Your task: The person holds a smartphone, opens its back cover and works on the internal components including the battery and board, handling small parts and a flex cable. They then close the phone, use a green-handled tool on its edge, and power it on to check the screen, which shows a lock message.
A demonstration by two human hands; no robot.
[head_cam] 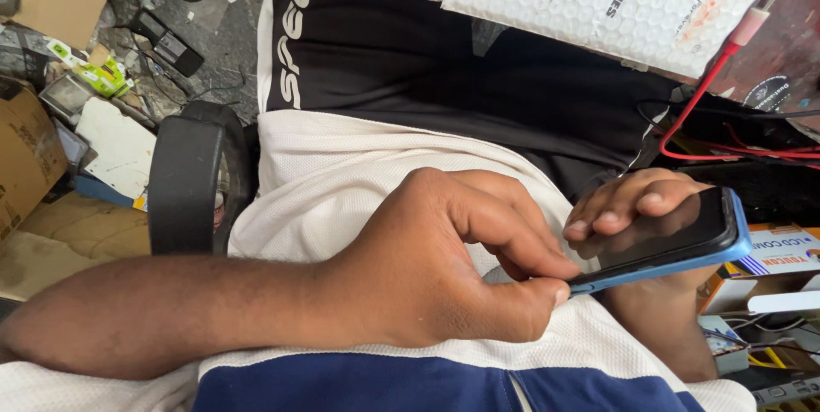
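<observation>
The left hand (436, 267) curled tight, thumb and forefinger pinching the near edge of a slim phone (662, 237) with a glossy black screen and smooth blue rim. Just past that pinch, the right hand (632, 203) cradled the phone from beneath, fingertips pressed together on the glass. Beyond the fingers lay black cloth, a thin red cable (696, 105) and a dimpled white bubble mailer (615, 2).
</observation>
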